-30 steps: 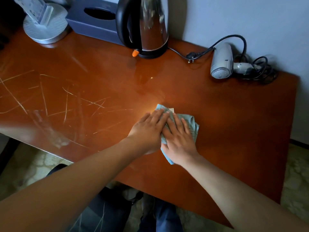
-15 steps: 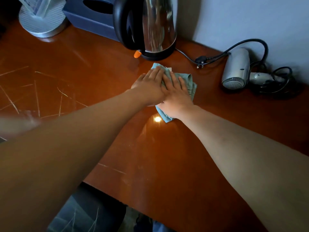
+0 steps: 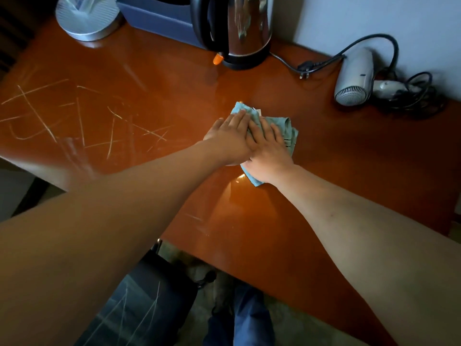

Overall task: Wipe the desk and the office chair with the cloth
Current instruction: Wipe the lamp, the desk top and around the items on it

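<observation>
Both my hands lie flat on the light blue cloth [image 3: 287, 131] in the middle of the glossy reddish-brown tabletop [image 3: 349, 171]. My left hand [image 3: 230, 138] presses the cloth's left part, its fingers [image 3: 239, 121] straight and close together, pointing toward the wall. My right hand [image 3: 268, 151] lies just beside it, touching it along the inner edge, with its fingers [image 3: 275, 129] likewise straight and slightly spread on the fabric. Neither hand curls round the cloth; they only press it down. The cloth is folded and bunched, showing past my fingertips at the far side, along the right of my right hand, and as a corner under my right wrist.

Beyond the cloth, well apart from it, a steel electric kettle [image 3: 239, 28] with a black handle and an orange tab stands on its base near the wall. Its cord and plug [image 3: 305, 68] lie on the tabletop to the right. A grey hair dryer [image 3: 354, 78] lies on its side in the far right corner beside a tangle of black cable. Behind the kettle sits a dark blue tissue box [image 3: 159, 21], and left of that a round ribbed silver base [image 3: 87, 23]. Pale scratches [image 3: 79, 121] cross the tabletop's left part. Below the near edge, the black office chair [image 3: 139, 308] shows by my jeans-clad legs.
</observation>
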The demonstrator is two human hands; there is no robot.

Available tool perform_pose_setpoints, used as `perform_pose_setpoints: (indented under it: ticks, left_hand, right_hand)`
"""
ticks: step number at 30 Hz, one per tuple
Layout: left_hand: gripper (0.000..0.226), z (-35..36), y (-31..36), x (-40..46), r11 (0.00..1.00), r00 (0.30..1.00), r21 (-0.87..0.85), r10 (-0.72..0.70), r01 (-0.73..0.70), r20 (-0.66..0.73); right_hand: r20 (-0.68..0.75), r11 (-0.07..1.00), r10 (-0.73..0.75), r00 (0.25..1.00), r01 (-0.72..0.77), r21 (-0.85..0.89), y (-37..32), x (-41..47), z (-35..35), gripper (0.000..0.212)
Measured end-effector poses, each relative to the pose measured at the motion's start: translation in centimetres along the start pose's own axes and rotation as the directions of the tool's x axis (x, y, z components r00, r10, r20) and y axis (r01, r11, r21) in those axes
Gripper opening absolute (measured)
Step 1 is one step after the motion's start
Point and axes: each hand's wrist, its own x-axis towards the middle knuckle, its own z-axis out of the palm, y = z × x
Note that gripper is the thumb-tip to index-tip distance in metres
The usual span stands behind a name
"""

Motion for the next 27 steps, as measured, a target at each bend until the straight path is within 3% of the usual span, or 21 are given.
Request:
perform_pose_setpoints:
  ticks: [13,27]
  left_hand:
    - [0.082,8.3,0.4,-12.4,0.99,0.99,0.059,0.125,-0.129,0.066]
    - [0.078,13.7,-0.3,-22.2,0.945,0.965,0.203,0.237,-0.256,0.113]
  right_hand:
    - [-0.085,0.998,0.061,0.994,-0.062,-0.01,-8.4,-13.2,6.0,0.091]
    - [-0.163,0.997,0.08,0.983,-0.08,0.008,-14.9,-23.1,10.0,0.079]
